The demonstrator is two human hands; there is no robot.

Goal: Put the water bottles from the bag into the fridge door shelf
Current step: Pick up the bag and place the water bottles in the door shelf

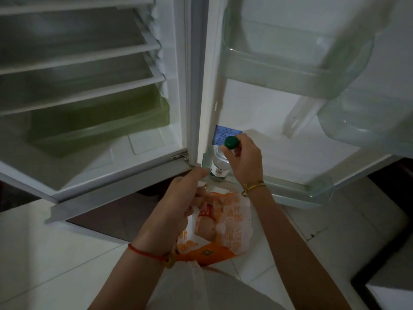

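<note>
Your fridge [89,90] stands open in front of you, its white shelves bare and a greenish drawer low inside, and its door [279,113] is swung out to your right with clear plastic bins along it. The bottom door shelf [297,186] runs along the door's lower edge, just above the pale tiled floor [55,253]. Below your arms hangs the orange-and-white plastic bag [225,224], and your left hand [181,204] is closed around its top, bunching the handles, with a red cord at the wrist. Your right hand [243,159], with a gold bracelet on its wrist, grips the neck of a water bottle [220,162], fingers wrapped just under the green cap [231,142]. The bottle stands nearly upright at the hinge end of the bottom door shelf, its base down inside the clear rail.
</note>
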